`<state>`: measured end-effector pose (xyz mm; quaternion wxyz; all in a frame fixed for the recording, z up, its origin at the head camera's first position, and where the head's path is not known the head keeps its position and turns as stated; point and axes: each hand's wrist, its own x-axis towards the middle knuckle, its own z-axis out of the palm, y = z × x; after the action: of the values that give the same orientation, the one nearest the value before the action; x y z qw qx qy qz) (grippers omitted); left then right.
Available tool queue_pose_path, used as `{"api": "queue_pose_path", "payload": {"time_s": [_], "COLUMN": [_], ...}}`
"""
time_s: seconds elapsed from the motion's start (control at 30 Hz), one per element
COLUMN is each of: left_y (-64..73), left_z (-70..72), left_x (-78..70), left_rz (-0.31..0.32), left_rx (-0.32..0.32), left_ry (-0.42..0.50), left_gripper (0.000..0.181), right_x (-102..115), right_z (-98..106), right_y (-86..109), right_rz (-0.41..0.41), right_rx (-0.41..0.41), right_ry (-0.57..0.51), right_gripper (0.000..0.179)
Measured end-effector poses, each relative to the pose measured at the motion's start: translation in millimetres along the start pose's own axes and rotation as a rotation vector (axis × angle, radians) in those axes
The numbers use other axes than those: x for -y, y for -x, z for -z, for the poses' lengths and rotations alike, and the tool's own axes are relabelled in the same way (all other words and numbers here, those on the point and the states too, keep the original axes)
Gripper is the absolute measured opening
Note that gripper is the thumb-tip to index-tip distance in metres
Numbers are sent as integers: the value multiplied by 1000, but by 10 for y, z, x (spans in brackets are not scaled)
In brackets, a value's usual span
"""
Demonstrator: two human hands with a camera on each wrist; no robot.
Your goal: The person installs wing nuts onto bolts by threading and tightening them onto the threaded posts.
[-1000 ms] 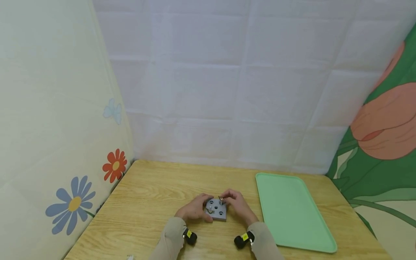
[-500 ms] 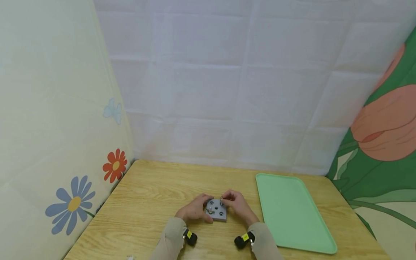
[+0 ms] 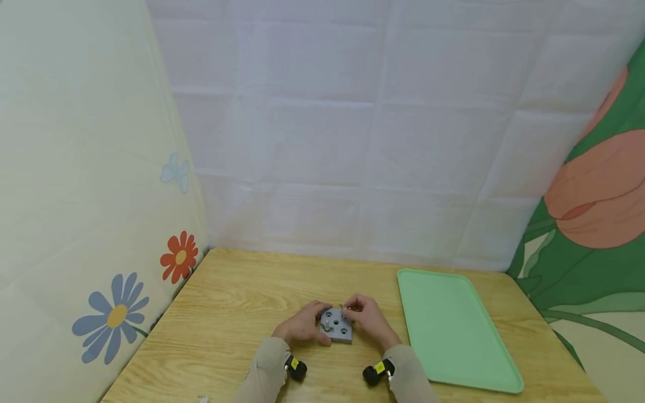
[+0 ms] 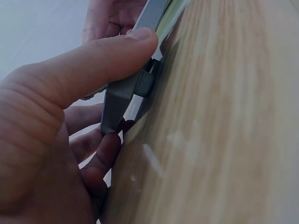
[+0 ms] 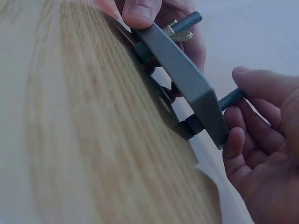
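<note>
A grey metal plate [image 3: 336,331] with several holes lies between both hands in the head view. My left hand [image 3: 302,324] grips its left edge, the thumb on the near side. Two bolts pass up through the plate, their heads underneath. Around the threaded bolt [image 5: 189,21] on the left sits a wing nut [image 5: 185,35]. My right hand [image 3: 370,322] pinches a small brass-coloured wing nut [image 3: 342,305] at the top of the other bolt [image 5: 232,98]; fingers mostly hide this nut. Whether the bolt heads touch the table cannot be told.
A light green tray [image 3: 458,330] lies on the wooden table [image 3: 252,285] to the right of the hands. Close to the table's front edge, left of the left arm, is a small pale object [image 3: 203,399], partly cut off. A white cloth [image 3: 302,140] hangs behind.
My right fingertips shift slightly at the top of the bolt, and the wing nut between them shows at a different angle. My left hand and the plate stay nearly where they were.
</note>
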<state>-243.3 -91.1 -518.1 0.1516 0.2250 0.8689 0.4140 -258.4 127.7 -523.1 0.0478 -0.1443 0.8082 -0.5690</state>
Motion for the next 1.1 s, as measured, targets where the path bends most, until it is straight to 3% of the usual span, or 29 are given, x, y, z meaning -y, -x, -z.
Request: {"api": "queue_pose_path", "payload": {"time_s": [0.2,0.43,0.63,0.9,1.1], "left_y": [6,1,11,-1,-3], "left_z": [9,17,3,-6,3], "left_x": [3,-10,-17,-4,-10], "left_rz": [-8,-12,-12,-11,-18], "left_rx": [-4,-9,-5,-6,-2], "left_ry": [5,2,0,-6,-12], "left_gripper": [81,81,81,81,82], "right_x": [6,198,383,371,207], "right_z": [-7,21,31,39,37], "right_y": [-3,59,167,173,77], "right_rz": [-3,-49,-39,-7,-9], "right_rx": [-4,16,13,35,42], "right_ry": [8,-201,-118,-81,-95], "right_gripper": [17,21,12,30,21]}}
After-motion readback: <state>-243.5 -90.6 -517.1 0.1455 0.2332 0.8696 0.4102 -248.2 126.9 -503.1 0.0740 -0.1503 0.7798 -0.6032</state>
